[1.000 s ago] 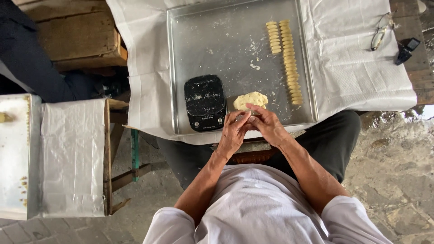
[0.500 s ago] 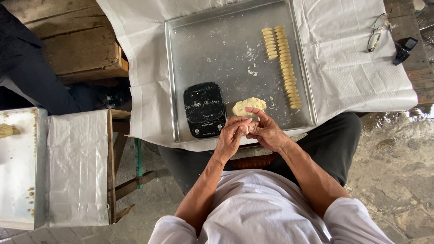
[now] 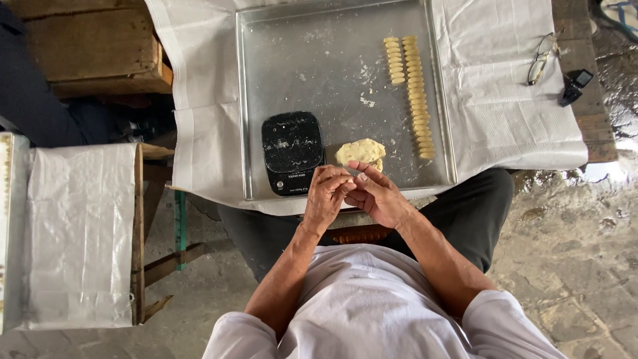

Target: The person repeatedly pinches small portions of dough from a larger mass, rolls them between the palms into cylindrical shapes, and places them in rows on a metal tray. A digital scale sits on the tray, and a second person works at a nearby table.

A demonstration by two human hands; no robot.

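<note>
1. Together, our left hand (image 3: 325,196) and right hand (image 3: 374,194) meet fingertip to fingertip at the near edge of the metal tray (image 3: 312,60); whether the grip pinches any dough we cannot tell.
2. Our dough lump (image 3: 359,151) lies just beyond them, beside the black scale (image 3: 291,151).
3. Two rows of shaped dough pieces (image 3: 413,93) lie at the tray's right side.
4. Eyeglasses (image 3: 541,58) rest on the cloth-covered table (image 3: 505,106).

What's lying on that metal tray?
On the tray: a black scale, a dough lump and two rows of shaped dough pieces. The hands hide part of the lump's near edge.
</note>
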